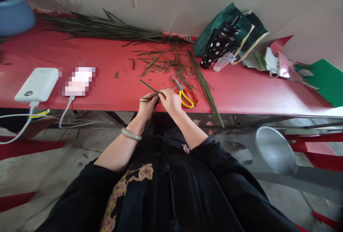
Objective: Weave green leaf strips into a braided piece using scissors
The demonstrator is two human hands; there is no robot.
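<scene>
Both hands meet at the front edge of the red table, working on green leaf strips (148,85). My left hand (147,105) is closed on the strips, whose ends stick out to the left and hang below the fist. The fingertips of my right hand (170,99) pinch the same strips where the hands touch. Just right of that hand lie scissors (187,96) with yellow and orange handles. A long bundle of leaves (205,87) reaches over the table edge beyond them. Cut leaf scraps (174,64) are scattered in front of my hands.
A big sheaf of long leaves (107,28) lies along the wall. At left are a white power bank (37,84), a blurred-out phone (79,82) and a blue pot (16,15). A black flowered tumbler (220,42) leans against a green bag (211,28) at right.
</scene>
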